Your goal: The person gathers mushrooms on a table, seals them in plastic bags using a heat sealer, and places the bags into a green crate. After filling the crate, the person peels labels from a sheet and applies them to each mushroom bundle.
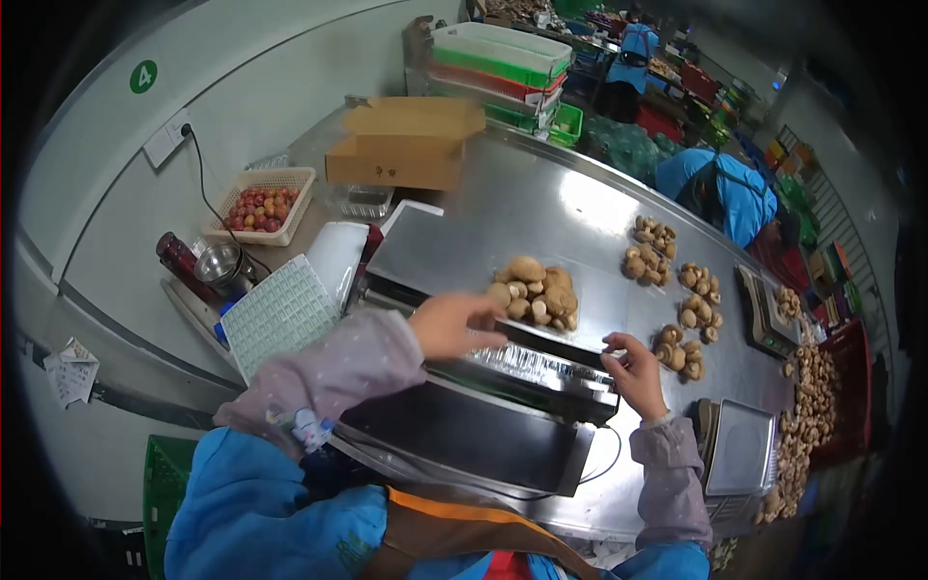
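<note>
A person's left hand (454, 327), blurred, reaches out with thumb and fingers apart toward a pile of mushrooms (535, 290) lying just beyond its fingertips. The right hand (635, 375) bends its fingers toward the thumb; whether it grips anything cannot be told. Between pile and body stands a machine (474, 435), its shiny roll (527, 365) slanting lengthwise from near the left hand toward the right. The pile is roundish, caps facing various ways. Mushroom clusters (681, 356) and a scale (742, 449) sit right of the right hand.

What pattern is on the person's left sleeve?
Pale dots on a greyish left sleeve, seen best in the head view.
</note>
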